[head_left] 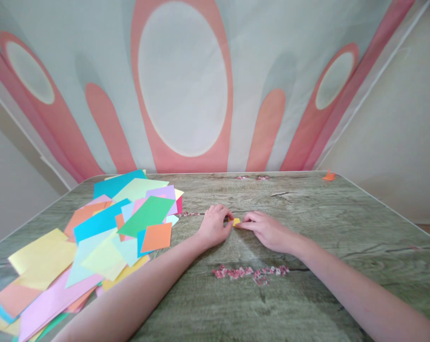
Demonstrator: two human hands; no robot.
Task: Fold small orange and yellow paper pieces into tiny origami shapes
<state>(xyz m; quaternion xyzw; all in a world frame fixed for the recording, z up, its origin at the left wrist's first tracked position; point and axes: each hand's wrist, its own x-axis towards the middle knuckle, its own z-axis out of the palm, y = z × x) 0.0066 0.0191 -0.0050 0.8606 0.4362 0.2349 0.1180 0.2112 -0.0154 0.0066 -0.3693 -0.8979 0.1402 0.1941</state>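
A small piece of yellow folded paper point(237, 222) is between my hands, close to the tabletop at the middle of the table. My left hand point(217, 224) has its fingers curled, with thumb and fingertips at the paper's left edge. From the other side, the fingers of my right hand point(266, 229) are pressed together on its right edge. The fingertips cover part of the paper, so its full folded shape is hidden.
Many loose coloured paper sheets point(104, 254) overlap on the left of the wood-grain table point(336, 280). A small orange folded paper piece point(329, 175) sits at the far right corner. Pink flower patterns point(250, 272) mark the tabletop. Behind hangs a pink-and-grey patterned cloth point(182, 80).
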